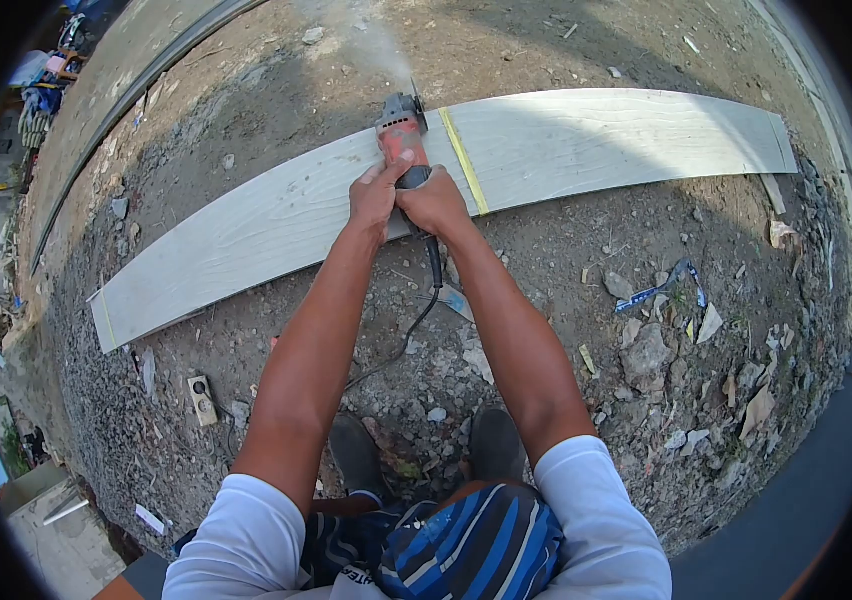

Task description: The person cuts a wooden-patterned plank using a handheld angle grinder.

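Observation:
Both of my hands are closed round a red and black angle grinder (402,135). My left hand (376,195) wraps the left side of its body, thumb lying along the red casing. Around the rear handle, my right hand (434,200) is shut. The grinder's head and disc sit at the far edge of a long pale board (586,145), and whitish dust rises beyond the disc. A strip of yellow tape (463,160) crosses the board just right of the tool. The black power cord (411,330) runs back from the handle toward my feet.
The board lies on rough ground with stones and scraps. A power socket block (203,401) lies left of my boots (356,455). Blue strapping (661,288) and a larger rock (646,357) are on the right. A dark pipe (136,90) curves along the upper left.

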